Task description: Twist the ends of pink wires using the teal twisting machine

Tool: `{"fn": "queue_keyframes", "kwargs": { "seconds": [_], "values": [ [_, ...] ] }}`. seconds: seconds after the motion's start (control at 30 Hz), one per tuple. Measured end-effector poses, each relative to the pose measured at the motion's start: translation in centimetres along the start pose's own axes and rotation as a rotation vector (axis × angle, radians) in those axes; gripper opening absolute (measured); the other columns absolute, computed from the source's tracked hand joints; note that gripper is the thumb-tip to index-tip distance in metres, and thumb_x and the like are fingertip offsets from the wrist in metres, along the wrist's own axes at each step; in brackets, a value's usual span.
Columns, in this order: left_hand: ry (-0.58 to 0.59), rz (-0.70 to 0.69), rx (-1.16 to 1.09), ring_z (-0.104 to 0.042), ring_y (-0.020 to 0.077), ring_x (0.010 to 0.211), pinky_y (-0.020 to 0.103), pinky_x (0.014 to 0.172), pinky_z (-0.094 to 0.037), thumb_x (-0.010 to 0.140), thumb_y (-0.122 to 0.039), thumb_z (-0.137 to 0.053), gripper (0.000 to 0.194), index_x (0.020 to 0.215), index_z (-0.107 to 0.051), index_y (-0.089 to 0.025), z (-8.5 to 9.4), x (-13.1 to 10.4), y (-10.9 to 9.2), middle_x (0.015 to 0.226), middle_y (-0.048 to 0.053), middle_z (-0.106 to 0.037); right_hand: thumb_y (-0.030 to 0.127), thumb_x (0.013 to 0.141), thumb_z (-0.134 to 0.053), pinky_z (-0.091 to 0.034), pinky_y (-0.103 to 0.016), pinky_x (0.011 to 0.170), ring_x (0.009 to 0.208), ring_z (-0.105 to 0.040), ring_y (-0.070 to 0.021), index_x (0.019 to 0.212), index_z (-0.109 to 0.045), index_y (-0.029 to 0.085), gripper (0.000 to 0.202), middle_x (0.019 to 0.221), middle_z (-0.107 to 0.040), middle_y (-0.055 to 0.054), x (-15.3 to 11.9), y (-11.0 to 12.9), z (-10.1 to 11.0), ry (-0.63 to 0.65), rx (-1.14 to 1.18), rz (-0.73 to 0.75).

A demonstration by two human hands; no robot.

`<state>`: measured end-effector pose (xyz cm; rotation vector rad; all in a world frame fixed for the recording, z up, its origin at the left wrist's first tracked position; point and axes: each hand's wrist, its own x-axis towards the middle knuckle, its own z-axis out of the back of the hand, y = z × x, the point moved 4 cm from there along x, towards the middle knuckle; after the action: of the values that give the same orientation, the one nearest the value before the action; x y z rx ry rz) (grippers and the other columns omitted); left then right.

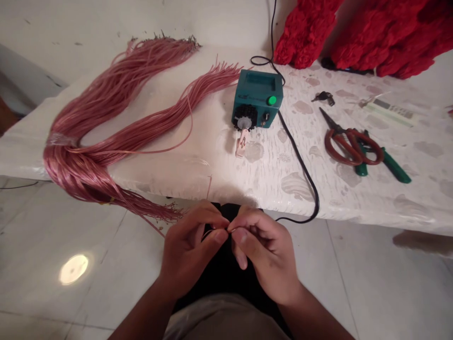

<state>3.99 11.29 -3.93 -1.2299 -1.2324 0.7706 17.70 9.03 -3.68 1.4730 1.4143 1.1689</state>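
Just in front of the table edge, over my lap, my two hands meet fingertip to fingertip. My left hand (196,241) is closed in a pinch on a thin pink cord (208,233), which curves beneath its fingers. A short end of cord (209,184) sticks up past that hand onto the table. My right hand (265,245) is also closed, thumb against forefinger, on a tiny pale bit too small to name. To the left lies a thick bundle of pink cords (95,104), tied near its bend, with ends hanging over the edge.
A small green machine (258,97) with a clip (242,143) on its front stands beyond my hands. Its black cable (300,160) loops over the edge. Farther right are red-handled scissors (350,144), a green-handled tool (396,165), keys (324,97), a calculator (389,111) and red ruffled material (382,38).
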Motion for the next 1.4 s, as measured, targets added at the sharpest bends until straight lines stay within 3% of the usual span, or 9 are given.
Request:
{"fn": "queue_keyframes", "kwargs": {
  "seconds": [0.13,0.33,0.43,0.73,0.83,1.0,1.1,1.2,1.4],
  "values": [
    [0.033,-0.079,0.140,-0.057,0.0153,0.081,0.027,0.069,-0.047,0.090,-0.013,-0.068,0.023,0.109,-0.072,-0.026,0.4,0.1,-0.8,0.088,0.003,-0.061,0.024,0.096,-0.061,-0.039,-0.019,0.044,0.045,-0.046,-0.0058,0.087,-0.066,0.020,0.011,0.057,-0.050,0.007,0.0,-0.2,0.1,0.015,0.009,-0.045],
    [0.241,-0.248,0.393,-0.058,0.0131,0.080,0.025,0.066,-0.050,0.088,0.002,-0.058,0.051,0.126,-0.068,-0.031,0.5,0.5,-2.7,0.095,0.003,-0.058,0.023,0.093,-0.064,-0.041,-0.020,0.043,0.044,-0.047,-0.0070,0.084,-0.065,0.020,0.010,0.056,-0.051,0.007,0.0,0.1,0.1,0.036,-0.017,-0.088],
    [0.242,-0.256,0.420,-0.058,0.0128,0.080,0.024,0.065,-0.050,0.087,0.002,-0.060,0.047,0.122,-0.068,-0.028,0.5,0.6,-2.8,0.095,0.002,-0.058,0.021,0.091,-0.065,-0.040,-0.019,0.042,0.042,-0.046,-0.0059,0.082,-0.065,0.020,0.009,0.056,-0.052,0.007,0.1,0.2,0.1,0.027,0.012,-0.101],
    [0.071,-0.222,0.359,-0.059,0.0147,0.082,0.030,0.068,-0.048,0.086,-0.001,-0.066,0.029,0.103,-0.067,-0.024,0.2,-0.2,-2.2,0.093,0.001,-0.060,0.026,0.094,-0.064,-0.034,-0.019,0.043,0.040,-0.040,-0.0062,0.082,-0.066,0.019,0.014,0.046,-0.049,0.008,-0.3,-0.6,-0.1,-0.004,0.111,-0.152],
    [0.025,-0.192,0.358,-0.059,0.0152,0.081,0.031,0.066,-0.047,0.086,-0.003,-0.068,0.026,0.099,-0.066,-0.025,0.2,-0.5,-2.1,0.092,0.001,-0.060,0.028,0.095,-0.063,-0.031,-0.020,0.043,0.040,-0.038,-0.0061,0.082,-0.065,0.019,0.016,0.045,-0.047,0.009,-0.5,-0.9,-0.2,-0.006,0.153,-0.173],
    [0.045,-0.151,0.305,-0.058,0.0166,0.083,0.033,0.069,-0.047,0.086,-0.004,-0.067,0.023,0.098,-0.066,-0.024,0.2,-0.4,-2.1,0.092,0.002,-0.059,0.023,0.094,-0.062,-0.033,-0.019,0.044,0.042,-0.040,-0.0054,0.082,-0.064,0.019,0.013,0.050,-0.048,0.009,-0.4,-0.5,-0.3,0.006,0.079,-0.158],
    [0.114,-0.057,0.163,-0.057,0.0172,0.081,0.033,0.068,-0.045,0.091,-0.017,-0.068,0.006,0.092,-0.063,-0.021,0.2,0.0,-1.8,0.088,0.003,-0.058,0.014,0.089,-0.063,-0.037,-0.019,0.048,0.049,-0.045,-0.0054,0.079,-0.065,0.019,0.011,0.060,-0.052,0.007,-0.4,0.3,-0.2,0.002,-0.079,-0.062],
    [0.180,0.075,0.047,-0.056,0.0162,0.078,0.030,0.067,-0.044,0.093,-0.029,-0.067,0.014,0.086,-0.060,-0.020,0.3,0.2,-1.4,0.085,0.002,-0.057,0.010,0.087,-0.065,-0.040,-0.019,0.053,0.058,-0.050,-0.0065,0.083,-0.066,0.019,0.010,0.070,-0.055,0.005,-0.5,1.1,0.1,0.012,-0.230,0.083],
    [0.334,0.311,-0.038,-0.052,0.0159,0.076,0.029,0.068,-0.043,0.093,-0.038,-0.067,0.019,0.086,-0.064,-0.020,0.6,0.5,-0.8,0.083,0.003,-0.056,0.006,0.086,-0.064,-0.042,-0.018,0.053,0.060,-0.051,-0.0063,0.088,-0.067,0.016,0.011,0.072,-0.056,0.003,-0.3,2.3,0.4,0.095,-0.457,0.299]
  ]
}}
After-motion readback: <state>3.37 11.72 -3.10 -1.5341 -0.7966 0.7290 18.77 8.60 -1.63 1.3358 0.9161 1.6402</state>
